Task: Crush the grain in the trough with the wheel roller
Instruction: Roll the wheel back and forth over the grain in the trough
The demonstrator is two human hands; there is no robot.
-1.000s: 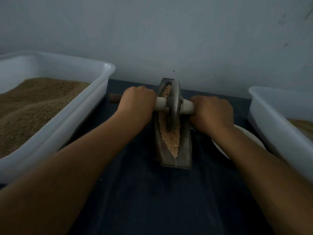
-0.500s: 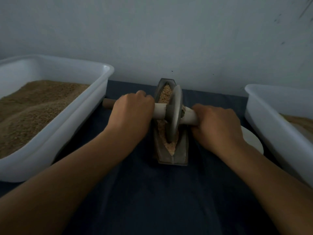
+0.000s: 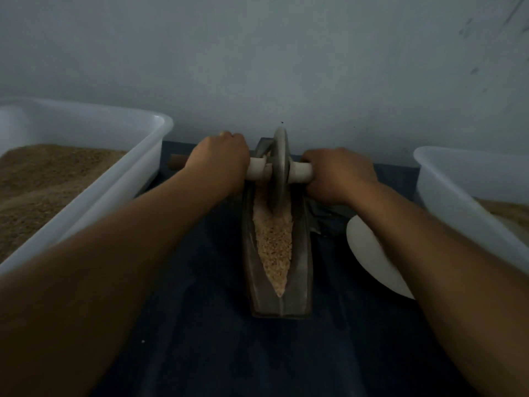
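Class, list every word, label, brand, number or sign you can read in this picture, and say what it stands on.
None: no readable text on the wheel roller, trough, left tub, right tub, plate or wall. The dark specks on the wall are marks, not writing.

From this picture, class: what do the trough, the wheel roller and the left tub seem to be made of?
Trough: probably metal, dull dark grey with a faint sheen.
Wheel roller: grey disc, likely metal or stone; its pale matt axle could be wood or plastic.
Left tub: white plastic, smooth, slightly translucent, with a rolled rim.
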